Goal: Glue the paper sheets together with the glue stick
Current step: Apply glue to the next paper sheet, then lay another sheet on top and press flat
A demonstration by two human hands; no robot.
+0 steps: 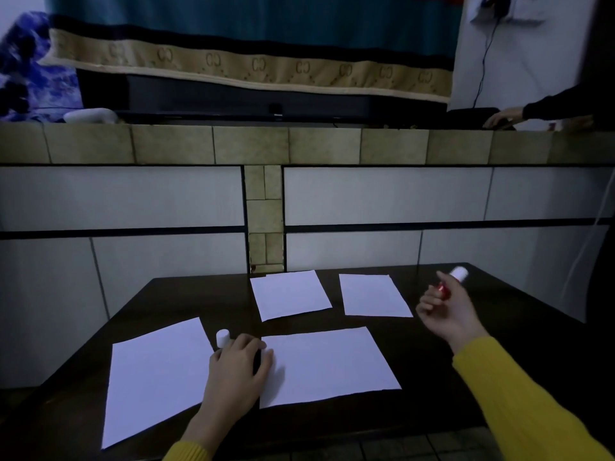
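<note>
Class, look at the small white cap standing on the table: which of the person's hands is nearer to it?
Left. The left hand rests right beside the white cap, just right of it. The right hand is far off to the right, holding the glue stick.

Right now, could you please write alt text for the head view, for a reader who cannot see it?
A person's right hand holds an uncapped glue stick above a dark table, while the left hand rests by a white cap at the edge of the nearest paper sheet. Three more white sheets lie around it.

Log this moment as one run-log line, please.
right hand holds glue stick above table | left hand rests by white cap, touching near sheet | four sheets apart
</note>
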